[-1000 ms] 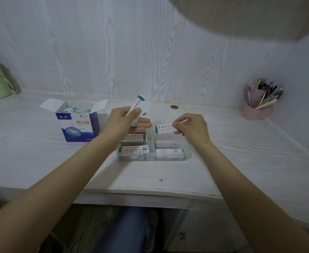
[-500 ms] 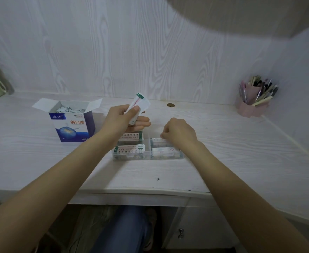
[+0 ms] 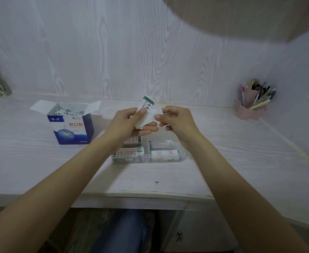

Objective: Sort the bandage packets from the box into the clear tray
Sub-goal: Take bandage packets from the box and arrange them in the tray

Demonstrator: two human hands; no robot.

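Bandage packets (image 3: 148, 113), white, green-edged, pinched by both hands (image 3: 124, 123)

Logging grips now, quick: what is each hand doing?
Left hand: holds the packets.
Right hand: pinches one packet's edge.

white bandage packets (image 3: 148, 114) held above clear tray (image 3: 148, 159); open box (image 3: 70, 123) left.

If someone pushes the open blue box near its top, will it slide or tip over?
The blue box stands upright, taller than it is deep, so a high push probably tips it. It holds only small paper packets, so it is likely light and may slide on the smooth desk if pushed low.
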